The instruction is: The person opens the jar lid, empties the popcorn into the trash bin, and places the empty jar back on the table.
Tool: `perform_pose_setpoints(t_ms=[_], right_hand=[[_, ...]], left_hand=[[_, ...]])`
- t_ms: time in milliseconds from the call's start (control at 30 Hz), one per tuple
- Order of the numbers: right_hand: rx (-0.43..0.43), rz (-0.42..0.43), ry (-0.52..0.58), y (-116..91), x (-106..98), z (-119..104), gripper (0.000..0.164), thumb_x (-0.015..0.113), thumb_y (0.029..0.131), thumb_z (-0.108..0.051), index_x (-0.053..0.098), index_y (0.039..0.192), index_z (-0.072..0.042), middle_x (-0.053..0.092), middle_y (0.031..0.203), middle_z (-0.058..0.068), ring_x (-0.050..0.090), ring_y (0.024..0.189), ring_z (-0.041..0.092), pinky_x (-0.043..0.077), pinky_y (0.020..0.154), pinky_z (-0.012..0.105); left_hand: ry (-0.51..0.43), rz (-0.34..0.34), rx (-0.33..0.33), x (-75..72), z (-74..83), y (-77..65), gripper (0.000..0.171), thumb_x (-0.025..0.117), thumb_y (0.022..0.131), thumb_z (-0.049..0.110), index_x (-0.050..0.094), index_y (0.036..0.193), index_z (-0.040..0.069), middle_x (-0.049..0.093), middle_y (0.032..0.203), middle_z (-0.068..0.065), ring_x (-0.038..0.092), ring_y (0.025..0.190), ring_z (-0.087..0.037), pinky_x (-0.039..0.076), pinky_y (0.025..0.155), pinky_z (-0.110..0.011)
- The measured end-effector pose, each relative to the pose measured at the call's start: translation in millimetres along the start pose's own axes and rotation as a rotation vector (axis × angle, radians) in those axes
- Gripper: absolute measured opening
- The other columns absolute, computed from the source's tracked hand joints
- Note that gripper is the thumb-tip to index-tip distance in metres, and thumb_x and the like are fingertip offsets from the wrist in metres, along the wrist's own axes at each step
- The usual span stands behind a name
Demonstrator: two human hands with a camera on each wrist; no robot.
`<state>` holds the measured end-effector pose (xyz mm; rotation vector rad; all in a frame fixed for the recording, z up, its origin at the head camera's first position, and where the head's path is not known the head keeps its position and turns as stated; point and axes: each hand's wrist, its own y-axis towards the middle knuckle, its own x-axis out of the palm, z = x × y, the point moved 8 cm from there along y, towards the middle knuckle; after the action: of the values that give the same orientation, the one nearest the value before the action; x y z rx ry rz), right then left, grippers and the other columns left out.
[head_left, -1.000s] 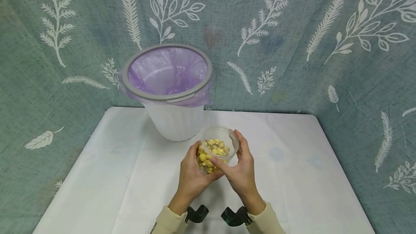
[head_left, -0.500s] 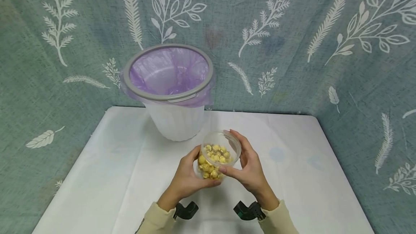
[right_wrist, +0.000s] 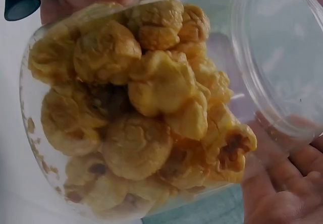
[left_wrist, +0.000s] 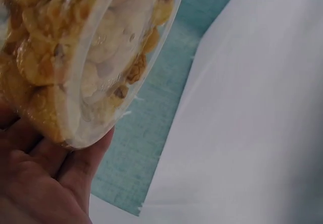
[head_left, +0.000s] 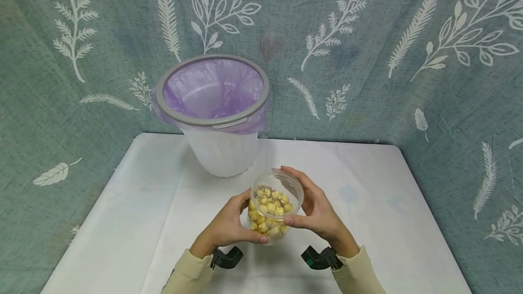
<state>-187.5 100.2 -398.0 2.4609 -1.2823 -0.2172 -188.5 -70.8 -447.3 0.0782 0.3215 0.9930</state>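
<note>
A clear plastic jar partly filled with yellow popcorn is held above the table in the head view, its round top tilted toward me. My left hand grips the body low on the left, thumb across the front. On the other side, my right hand holds the jar near its rim, thumb in front and fingers behind. Whether a clear lid covers the top cannot be told. The left wrist view shows the jar's base over the left palm. Popcorn pieces fill much of the right wrist view.
Behind and left of the hands stands a white bin with a grey rim ring and a purple liner bag. A white cloth covers the table. Green leaf-patterned fabric hangs around the back and sides.
The jar has come down and nearer to me. My wrists have spread apart, and more of the jar's front shows. Both hands keep their hold; the bin stays put.
</note>
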Motion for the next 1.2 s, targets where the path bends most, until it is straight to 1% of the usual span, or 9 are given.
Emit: perform_pose_setpoints(t_ms=[167,367,533,667,767,833,967,1033,1200], right_hand=[[0.008,0.001,0.002,-0.3,-1.2,-1.2,0.092,0.085,0.089,-0.014,0.032,0.163,-0.005,0.04,0.162,0.02,0.039,0.144,0.048,0.043,0.115,0.046],[-0.016,0.024,0.007,2.4,-5.7,-6.1,0.091,0.083,0.088,-0.008,0.032,0.163,-0.004,0.037,0.163,0.021,0.041,0.145,0.04,0.045,0.114,0.043],[-0.044,0.144,-0.042,-1.1,-28.4,-8.3,0.091,0.084,0.089,-0.011,0.031,0.162,-0.002,0.036,0.163,0.02,0.037,0.148,0.034,0.041,0.118,0.035],[-0.027,0.289,-0.107,-9.3,-58.1,-2.0,0.091,0.08,0.086,0.003,0.031,0.162,-0.002,0.035,0.162,0.02,0.032,0.15,0.033,0.035,0.12,0.028],[0.038,0.402,-0.158,-17.6,-82.1,9.6,0.092,0.077,0.084,0.012,0.03,0.162,-0.002,0.035,0.163,0.018,0.031,0.151,0.033,0.036,0.117,0.025],[0.109,0.478,-0.219,-24.8,-97.9,20.2,0.093,0.078,0.085,0.01,0.028,0.162,-0.003,0.034,0.164,0.015,0.029,0.153,0.031,0.035,0.119,0.028],[0.259,0.597,-0.33,-40.5,-124.5,44.5,0.096,0.084,0.089,-0.005,0.023,0.163,-0.003,0.031,0.167,0.015,0.023,0.158,0.03,0.026,0.126,0.045],[0.319,0.637,-0.355,-47.7,-134.4,57.0,0.098,0.085,0.09,-0.013,0.02,0.163,-0.003,0.028,0.168,0.017,0.02,0.159,0.032,0.023,0.126,0.053],[0.492,0.689,-0.437,-67.1,-153.2,90.8,0.104,0.086,0.09,-0.029,0.016,0.163,-0.002,0.022,0.171,0.021,0.015,0.16,0.037,0.021,0.126,0.057]], left_hand=[[-0.024,-0.017,-0.009,1.5,-1.4,-0.5,0.091,0.097,0.072,0.016,0.052,0.151,0.016,0.064,0.14,0.001,0.057,0.134,-0.024,0.039,0.118,-0.049],[-0.025,-0.017,-0.029,1.0,-10.0,-2.7,0.093,0.097,0.073,0.016,0.051,0.153,0.015,0.062,0.144,0.002,0.054,0.138,-0.023,0.034,0.12,-0.058],[0.005,0.004,-0.038,-2.2,-16.4,-7.1,0.096,0.098,0.072,0.018,0.049,0.155,0.016,0.06,0.147,0.001,0.054,0.139,-0.023,0.034,0.118,-0.063],[-0.001,0.04,-0.059,-6.5,-19.7,-11.8,0.097,0.099,0.072,0.018,0.049,0.155,0.016,0.059,0.149,0.001,0.053,0.14,-0.024,0.034,0.117,-0.062],[-0.015,0.061,-0.07,-9.7,-21.3,-14.8,0.097,0.099,0.071,0.018,0.05,0.154,0.016,0.058,0.149,0.001,0.052,0.14,-0.025,0.032,0.117,-0.063],[-0.022,0.071,-0.072,-11.5,-22.1,-16.2,0.096,0.099,0.071,0.018,0.05,0.154,0.016,0.058,0.149,0.001,0.052,0.14,-0.025,0.031,0.117,-0.063],[-0.025,0.084,-0.061,-14.1,-21.9,-18.4,0.096,0.099,0.071,0.016,0.05,0.154,0.016,0.058,0.149,0.001,0.052,0.14,-0.026,0.03,0.117,-0.064],[-0.026,0.088,-0.056,-14.9,-21.5,-19.2,0.097,0.099,0.071,0.015,0.05,0.154,0.017,0.059,0.148,0.001,0.052,0.14,-0.026,0.029,0.117,-0.064],[-0.037,0.09,-0.046,-14.4,-20.3,-20.3,0.095,0.098,0.071,0.014,0.051,0.153,0.017,0.059,0.148,0.001,0.052,0.14,-0.025,0.028,0.117,-0.065]])
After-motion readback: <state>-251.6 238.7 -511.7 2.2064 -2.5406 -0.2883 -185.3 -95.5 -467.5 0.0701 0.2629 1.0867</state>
